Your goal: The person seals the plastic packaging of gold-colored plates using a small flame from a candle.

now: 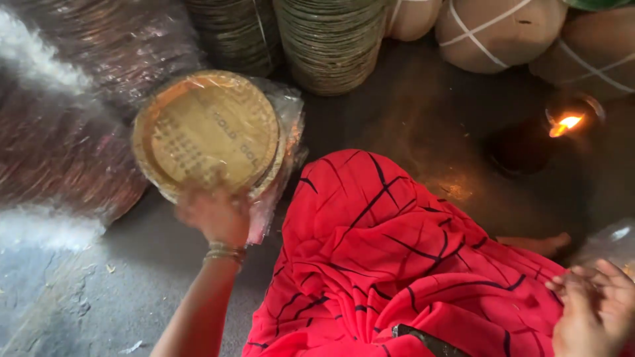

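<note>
My left hand (pixel 215 213) grips the lower rim of a round stack of golden paper plates (pixel 208 132) wrapped in clear plastic, held out to the left over the floor. A bangle sits on that wrist. My right hand (pixel 595 307) rests at the bottom right beside my knee, fingers loosely spread, touching the edge of a clear plastic bag (pixel 612 243). Red cloth with dark lines (pixel 390 264) covers my lap between the two hands.
Tall stacks of plates (pixel 331 43) stand at the back, and more wrapped bundles (pixel 79 119) lie to the left. Tied brown sacks (pixel 496 30) sit at the top right. A small lit flame in a holder (pixel 569 122) burns on the dark floor at the right.
</note>
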